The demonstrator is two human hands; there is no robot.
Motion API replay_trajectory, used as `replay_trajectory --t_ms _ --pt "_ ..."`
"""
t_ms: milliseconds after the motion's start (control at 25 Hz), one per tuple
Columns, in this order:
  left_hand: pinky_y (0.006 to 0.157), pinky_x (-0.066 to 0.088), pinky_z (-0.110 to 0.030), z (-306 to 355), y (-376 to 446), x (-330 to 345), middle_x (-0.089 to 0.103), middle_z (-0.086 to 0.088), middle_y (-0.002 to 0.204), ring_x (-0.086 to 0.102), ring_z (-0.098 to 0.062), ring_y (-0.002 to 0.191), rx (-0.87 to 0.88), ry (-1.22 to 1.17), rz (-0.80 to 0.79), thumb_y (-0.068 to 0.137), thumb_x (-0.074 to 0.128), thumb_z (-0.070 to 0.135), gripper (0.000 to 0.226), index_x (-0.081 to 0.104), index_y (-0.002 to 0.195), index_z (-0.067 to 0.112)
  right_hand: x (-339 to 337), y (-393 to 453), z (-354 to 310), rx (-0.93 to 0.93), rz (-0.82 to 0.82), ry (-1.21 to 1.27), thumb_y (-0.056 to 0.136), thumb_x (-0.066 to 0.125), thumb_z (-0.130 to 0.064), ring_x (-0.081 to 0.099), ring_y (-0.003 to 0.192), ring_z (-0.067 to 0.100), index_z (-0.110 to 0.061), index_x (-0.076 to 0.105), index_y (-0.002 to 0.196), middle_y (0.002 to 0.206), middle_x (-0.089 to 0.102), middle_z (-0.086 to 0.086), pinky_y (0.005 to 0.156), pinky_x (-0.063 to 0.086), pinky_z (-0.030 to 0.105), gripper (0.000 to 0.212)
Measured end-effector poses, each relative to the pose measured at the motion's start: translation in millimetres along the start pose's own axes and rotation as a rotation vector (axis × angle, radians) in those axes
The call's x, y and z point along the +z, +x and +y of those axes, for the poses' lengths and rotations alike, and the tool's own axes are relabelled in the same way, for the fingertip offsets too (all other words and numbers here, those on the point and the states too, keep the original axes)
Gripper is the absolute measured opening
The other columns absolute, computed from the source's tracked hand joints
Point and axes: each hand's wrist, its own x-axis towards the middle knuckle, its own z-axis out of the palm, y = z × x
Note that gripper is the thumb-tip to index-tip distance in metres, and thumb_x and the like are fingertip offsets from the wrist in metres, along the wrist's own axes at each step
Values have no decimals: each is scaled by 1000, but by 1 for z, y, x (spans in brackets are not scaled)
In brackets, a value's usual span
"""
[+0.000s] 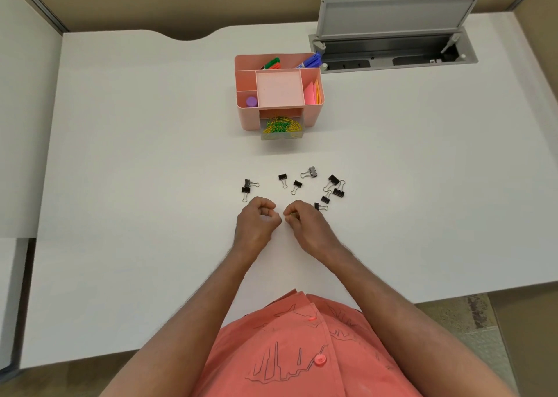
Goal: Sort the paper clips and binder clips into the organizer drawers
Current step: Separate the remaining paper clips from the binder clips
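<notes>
The pink organizer (250, 116) stands at the middle back of the white desk. Its clear lower drawer (281, 135) is pulled out and holds a heap of yellow and green paper clips (282, 125). Several black binder clips (311, 171) lie scattered on the desk in front of it, from a pair on the left (246, 190) to a cluster on the right (336, 190). My left hand (256, 221) is curled into a fist just below them, and nothing shows in it. My right hand (305, 224) is beside it, fingers pinched on a small yellowish paper clip (291, 214).
The organizer's top compartments hold markers (273, 63), a purple cap (251, 101) and pink sticky notes (311, 95). A grey cable hatch (395, 49) stands open at the back right. The desk edge runs near my body.
</notes>
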Motion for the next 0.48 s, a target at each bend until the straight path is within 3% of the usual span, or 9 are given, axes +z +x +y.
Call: replay_trajectory --t_ms 120,240,360,480 --pt "47 44 -23 20 -4 3 61 -4 77 52 -11 52 -54 -261 -37 86 67 3 17 62 100 9 -4 -2 -14 277 -9 650 101 55 -13 66 85 18 -10 67 105 96 70 7 83 60 33 13" --pt "58 51 -28 34 -4 8 67 5 86 62 -11 66 30 -144 -40 83 66 13 16 65 96 22 -12 -1 -29 402 -87 1125 97 56 -7 68 80 19 -2 68 106 100 74 13 76 59 32 16" --pt "69 54 -31 43 0 11 69 12 91 64 -9 73 109 32 6 83 66 19 14 66 91 31 -21 4 -36 444 -113 1320 96 53 -5 68 82 13 3 68 119 99 77 8 79 58 28 28" --pt "68 50 -26 53 8 9 70 11 92 62 -4 70 141 33 -5 86 67 15 14 68 92 27 -25 13 -39 479 -117 1384 97 48 -2 70 86 16 0 69 114 101 77 11 84 59 30 26"
